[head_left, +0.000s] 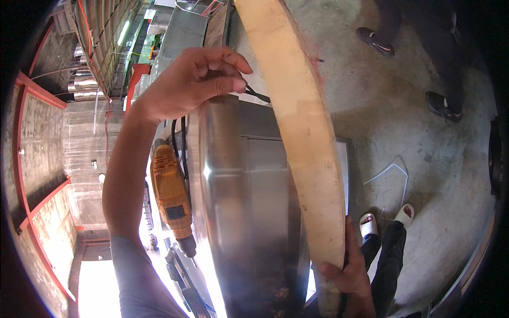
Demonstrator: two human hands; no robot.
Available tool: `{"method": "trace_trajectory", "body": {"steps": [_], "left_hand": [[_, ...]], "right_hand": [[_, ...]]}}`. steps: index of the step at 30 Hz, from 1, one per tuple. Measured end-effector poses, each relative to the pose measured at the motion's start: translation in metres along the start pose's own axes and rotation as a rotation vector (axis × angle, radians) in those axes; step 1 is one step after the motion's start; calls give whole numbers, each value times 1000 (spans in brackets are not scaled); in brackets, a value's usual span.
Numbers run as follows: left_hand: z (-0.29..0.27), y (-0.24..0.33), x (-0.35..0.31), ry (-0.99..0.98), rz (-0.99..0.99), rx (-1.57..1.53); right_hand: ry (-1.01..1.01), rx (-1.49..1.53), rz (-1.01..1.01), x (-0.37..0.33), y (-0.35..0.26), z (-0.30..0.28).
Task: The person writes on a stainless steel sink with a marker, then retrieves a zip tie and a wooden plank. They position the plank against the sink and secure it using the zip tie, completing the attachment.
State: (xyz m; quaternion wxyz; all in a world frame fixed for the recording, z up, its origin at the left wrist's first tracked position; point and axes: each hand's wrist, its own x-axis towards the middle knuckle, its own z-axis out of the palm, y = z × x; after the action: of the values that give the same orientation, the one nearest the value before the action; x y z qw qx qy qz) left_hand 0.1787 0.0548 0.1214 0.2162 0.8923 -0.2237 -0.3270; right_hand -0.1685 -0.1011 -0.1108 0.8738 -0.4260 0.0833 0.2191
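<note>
Your right hand (pixel 356 283) gripped the tan panel (pixel 313 143) steady, left hand (pixel 199 79) pinching perhaps a dark strip (pixel 257 94) by the steel cabinet's (pixel 228 148) far edge; steadiness needed next.

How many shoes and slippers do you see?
4. Lower right: white left slipper and white right slipper. Upper right: upper dark shoe and lower dark shoe. Others may be hidden.

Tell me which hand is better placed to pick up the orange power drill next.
Probably the left hand: the orange power drill lies beside the left forearm, though that hand may be holding a thin dark piece. The right hand grips the beige panel, farther from the drill.
</note>
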Motion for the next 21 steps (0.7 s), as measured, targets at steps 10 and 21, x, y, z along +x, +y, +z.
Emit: {"method": "trace_trajectory", "body": {"steps": [10,21], "left_hand": [[10,5,-28,427,55,104],[2,5,-22,142,100,207]], "right_hand": [[38,-81,-1,0,-4,-11],[59,20,-6,0,-2,-10]]}}
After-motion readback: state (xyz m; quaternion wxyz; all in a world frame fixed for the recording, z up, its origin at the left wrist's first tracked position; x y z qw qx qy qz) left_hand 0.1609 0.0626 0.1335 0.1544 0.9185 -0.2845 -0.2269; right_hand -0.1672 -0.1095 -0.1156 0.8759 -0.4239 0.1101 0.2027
